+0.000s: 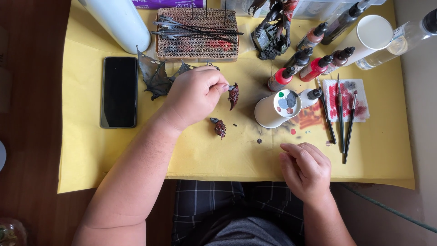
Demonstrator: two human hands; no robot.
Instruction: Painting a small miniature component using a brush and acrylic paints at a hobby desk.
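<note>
Over the yellow paper sheet (205,155), your left hand (193,98) has its fingers pinched on a dark red spiky miniature part (233,95); its painted twin (220,128) lies below, right hand (306,169) loosely curled, empty; brushes (340,118) idle.

Left hand (193,98) pinching; right hand (306,169) loosely curled.

Hidden and cut-off parts around the yellow sheet

The left hand (195,98) covers the stem of the red part (233,95) and part of the grey wing (157,77). The top edge cuts off the white tube (120,20), figure (273,27) and paint bottles (346,18). The right hand (306,169) curls closed, hiding its palm.
</note>
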